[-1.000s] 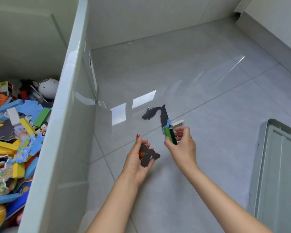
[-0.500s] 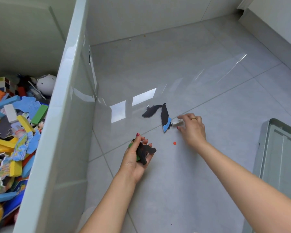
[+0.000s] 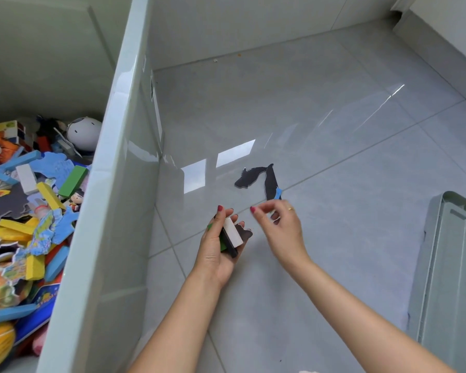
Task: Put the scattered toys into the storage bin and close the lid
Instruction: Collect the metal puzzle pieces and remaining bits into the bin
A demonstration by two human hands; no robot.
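My left hand (image 3: 218,246) is palm up over the floor and holds a small stack: a white block (image 3: 233,231), a black block, a green block and a dark puzzle piece, with the thumb curled over them. My right hand (image 3: 281,224) hovers just right of the stack, fingers loosely curled, holding nothing. Two dark flat puzzle pieces (image 3: 249,176) (image 3: 271,183) lie on the tile just beyond the hands. The pale green storage bin (image 3: 111,170) stands open at the left, holding several blocks, puzzle pieces and a round white toy (image 3: 84,133). Its lid (image 3: 452,278) lies on the floor at the right.
Glossy grey floor tiles (image 3: 334,130) stretch ahead to a wall and baseboard. The bin's tall side wall rises close to my left arm.
My right hand picked the white block off the floor, brought it back and set it on the stack in my left hand, then let go. Earlier it passed over the green and black blocks.
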